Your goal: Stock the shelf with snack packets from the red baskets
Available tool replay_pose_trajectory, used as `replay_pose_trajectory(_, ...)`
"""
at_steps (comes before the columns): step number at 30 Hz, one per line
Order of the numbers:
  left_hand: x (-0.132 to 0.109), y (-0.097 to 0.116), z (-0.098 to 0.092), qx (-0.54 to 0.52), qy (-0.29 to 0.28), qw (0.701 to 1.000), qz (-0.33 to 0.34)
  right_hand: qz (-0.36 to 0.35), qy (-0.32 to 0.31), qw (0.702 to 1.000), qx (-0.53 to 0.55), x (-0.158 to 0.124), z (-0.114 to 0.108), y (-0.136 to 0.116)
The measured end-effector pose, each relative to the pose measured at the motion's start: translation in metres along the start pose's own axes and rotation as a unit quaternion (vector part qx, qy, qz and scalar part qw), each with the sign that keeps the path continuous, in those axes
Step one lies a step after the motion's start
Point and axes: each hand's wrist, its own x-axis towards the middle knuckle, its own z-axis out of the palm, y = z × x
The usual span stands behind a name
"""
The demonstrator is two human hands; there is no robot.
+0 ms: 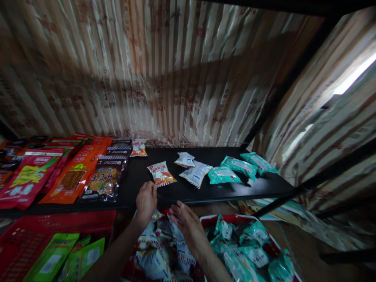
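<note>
My left hand (146, 200) is at the shelf's front edge, its fingers pinched at the lower left corner of a white and orange snack bag (162, 174). Over a basket of white snack packets (155, 260) is my right hand (185, 219), its fingers a little apart and nothing visible in them. On the black shelf (182, 196), a similar bag (139, 147) lies farther back. Two white packets, a smaller one (185, 159) and a larger one (196, 174), overlap to the right of the pinched bag.
Several teal packets (225, 175) lie at the shelf's right end. Brown potato-chip bags (104, 178), orange bags (73, 176) and red bags (32, 176) fill its left. Below stand a red basket (96, 223) with green bags and a container of teal packets (255, 239). Black posts (293, 70) frame the right.
</note>
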Motion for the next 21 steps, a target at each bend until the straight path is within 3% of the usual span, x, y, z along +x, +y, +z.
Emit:
replay_pose_trajectory(3,-0.046,-0.016,-0.01,-0.042,0.029,0.996,0.076,0.048,-0.023,0.997,0.062,-0.005,0.009,-0.007)
replay_pose_trajectory(6,-0.077,-0.021,-0.012,-0.068,0.027,0.989,0.131,0.062,-0.043,0.996,0.048,-0.007,0.014,-0.008)
replay_pose_trajectory(9,-0.088,-0.019,-0.012,-0.085,-0.006,0.984,0.154,0.038,-0.029,0.998,0.029,-0.005,0.015,-0.005)
replay_pose_trajectory(12,-0.084,-0.017,-0.018,-0.153,-0.062,0.971,0.174,0.022,-0.007,0.999,0.031,-0.003,0.014,-0.008)
replay_pose_trajectory(15,-0.071,-0.022,-0.027,-0.271,-0.098,0.949,0.126,0.015,-0.019,0.999,0.028,-0.004,0.013,-0.015)
replay_pose_trajectory(21,-0.04,-0.03,-0.04,-0.466,-0.081,0.88,-0.052,0.029,-0.099,0.995,-0.011,-0.007,0.016,-0.01)
